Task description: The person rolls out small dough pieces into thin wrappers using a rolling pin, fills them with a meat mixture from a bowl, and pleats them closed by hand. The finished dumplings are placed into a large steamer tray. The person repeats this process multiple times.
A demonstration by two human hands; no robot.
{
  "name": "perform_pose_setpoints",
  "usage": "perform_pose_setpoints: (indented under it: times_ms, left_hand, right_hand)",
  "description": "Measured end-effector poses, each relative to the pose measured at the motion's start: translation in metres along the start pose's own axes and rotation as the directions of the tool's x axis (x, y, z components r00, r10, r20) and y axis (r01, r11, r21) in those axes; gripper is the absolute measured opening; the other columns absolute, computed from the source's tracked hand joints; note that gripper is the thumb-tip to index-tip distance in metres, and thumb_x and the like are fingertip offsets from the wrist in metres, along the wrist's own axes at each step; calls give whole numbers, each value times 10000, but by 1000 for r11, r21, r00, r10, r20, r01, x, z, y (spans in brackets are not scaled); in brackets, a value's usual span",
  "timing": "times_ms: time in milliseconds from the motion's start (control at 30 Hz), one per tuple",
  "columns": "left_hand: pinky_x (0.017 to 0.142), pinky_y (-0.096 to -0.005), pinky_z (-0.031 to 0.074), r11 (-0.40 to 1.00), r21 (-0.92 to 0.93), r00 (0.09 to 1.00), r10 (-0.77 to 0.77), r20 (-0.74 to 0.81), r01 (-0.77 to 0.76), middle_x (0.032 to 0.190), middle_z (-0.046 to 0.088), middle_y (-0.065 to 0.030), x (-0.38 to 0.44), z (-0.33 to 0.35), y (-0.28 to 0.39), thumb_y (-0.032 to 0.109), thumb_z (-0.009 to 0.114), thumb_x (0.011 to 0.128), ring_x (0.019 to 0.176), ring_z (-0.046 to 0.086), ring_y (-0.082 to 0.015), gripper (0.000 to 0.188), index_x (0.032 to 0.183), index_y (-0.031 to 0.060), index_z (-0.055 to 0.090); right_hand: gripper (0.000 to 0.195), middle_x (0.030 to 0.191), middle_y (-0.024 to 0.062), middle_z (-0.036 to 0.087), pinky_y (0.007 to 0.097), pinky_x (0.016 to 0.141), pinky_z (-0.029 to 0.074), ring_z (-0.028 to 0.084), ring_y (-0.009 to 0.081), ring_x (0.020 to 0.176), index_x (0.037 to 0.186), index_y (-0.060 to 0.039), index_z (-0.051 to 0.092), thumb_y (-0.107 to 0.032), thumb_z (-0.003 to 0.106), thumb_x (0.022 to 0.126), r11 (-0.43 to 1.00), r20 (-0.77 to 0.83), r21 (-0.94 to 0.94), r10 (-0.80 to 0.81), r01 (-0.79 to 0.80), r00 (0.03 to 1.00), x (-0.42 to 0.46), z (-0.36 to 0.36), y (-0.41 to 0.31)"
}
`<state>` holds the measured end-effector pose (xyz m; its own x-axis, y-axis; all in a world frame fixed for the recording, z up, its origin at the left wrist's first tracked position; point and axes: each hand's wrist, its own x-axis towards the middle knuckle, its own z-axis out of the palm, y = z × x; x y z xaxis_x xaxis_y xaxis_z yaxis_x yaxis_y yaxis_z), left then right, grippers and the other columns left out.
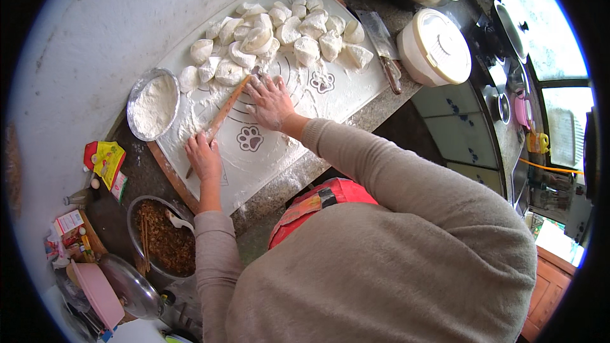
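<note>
A wooden rolling pin (228,107) lies slantwise on the floured white pastry mat (290,157). Around its lower part the fingers of my left hand (205,158) are curled. My right hand (270,104) rests near its upper end with fingers spread; part of the pin's tip is hidden there, and whether dough lies beneath is not clear. Beyond both hands, floured pieces of dough (257,40) are heaped across the mat's far side. A metal bowl of flour (152,105) stands at the mat's left edge.
A cleaver (381,40) lies at the mat's right edge, beside a lidded white tub (431,47). At lower left stands a metal bowl of brown filling (167,243) with chopsticks and a white spoon. Near it are a yellow-red packet (106,162), a metal lid (131,286) and a pink basin (97,295).
</note>
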<state>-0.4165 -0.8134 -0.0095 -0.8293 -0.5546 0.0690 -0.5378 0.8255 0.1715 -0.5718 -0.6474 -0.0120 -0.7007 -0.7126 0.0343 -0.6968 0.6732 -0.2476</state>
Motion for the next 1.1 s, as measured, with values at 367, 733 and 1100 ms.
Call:
perform_pose_setpoints:
  times_ms: [367,733,1100]
  left_hand:
    - [814,-412,432,983,-156,992,-89,92,102,1098,527,-185,-23,-13,6,139,614,802,1017,505,-350,289,1023,11,479]
    - [734,-445,435,882,-440,985,-131,111,167,963,581,-199,-69,-27,15,147,571,839,882,561,-389,297,1079,16,455]
    - [727,-429,438,838,-482,967,-223,122,255,960,577,-194,-81,-31,10,137,572,834,867,564,-373,297,1085,18,467]
  right_hand:
    - [363,1164,88,531,431,936,363,482,274,1099,1168,-134,512,-319,501,856,961,304,275,-86,-1,949,-7,-43,48]
    - [314,1275,102,463,480,1032,269,368,315,1235,1046,-120,559,-284,630,787,950,-161,310,18,34,987,-78,-31,111]
    - [365,1289,91,429,525,1000,266,331,344,1226,1044,-180,592,-247,639,688,861,-180,231,-420,453,890,-34,27,-34]
